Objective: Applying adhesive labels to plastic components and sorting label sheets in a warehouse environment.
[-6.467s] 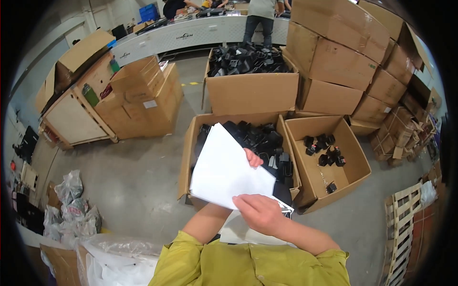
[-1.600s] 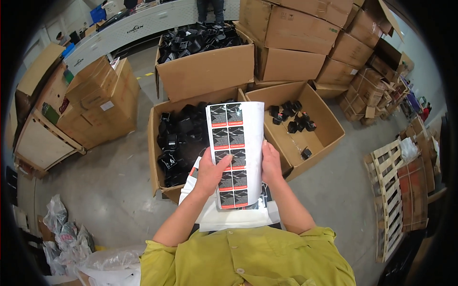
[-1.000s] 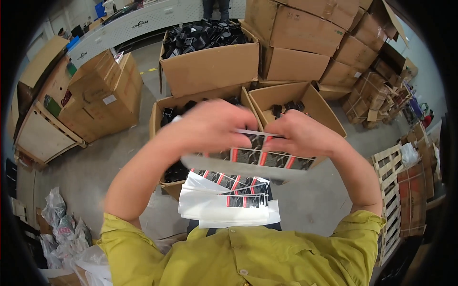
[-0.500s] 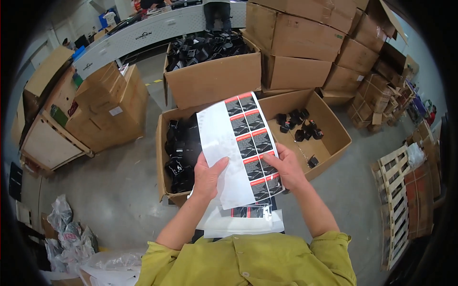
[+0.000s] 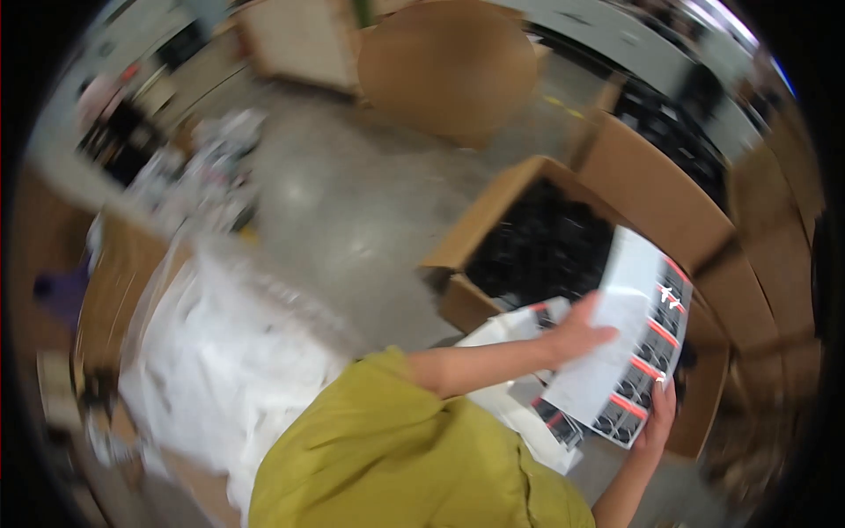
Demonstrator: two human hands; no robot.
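A white sheet of stickers [image 5: 607, 339] is held in front of me, its printed red, black and grey labels running along its right side. My left hand [image 5: 576, 333] grips the sheet's left edge, thumb lying over the white blank part. Along the lower right edge, my right hand [image 5: 658, 416] pinches the sheet; some of its fingers are hidden. Beneath lie more white sheets [image 5: 519, 414] with similar labels, partly covered by my left forearm. Beyond the sheet stands an open cardboard box [image 5: 471, 295] holding many black parts [image 5: 546, 242], blurred by motion.
Clear and white plastic bags [image 5: 220, 352] pile up at my left, with more plastic [image 5: 211, 167] farther off. Another carton [image 5: 656, 172] with black parts stands behind the first, and stacked cartons [image 5: 783, 299] rise at the right. Grey floor [image 5: 352, 202] lies between.
My view has swung to the left, so the boxes now appear at the right and the plastic bags come into sight. Both hands still hold the sticker sheet, which appears tilted.
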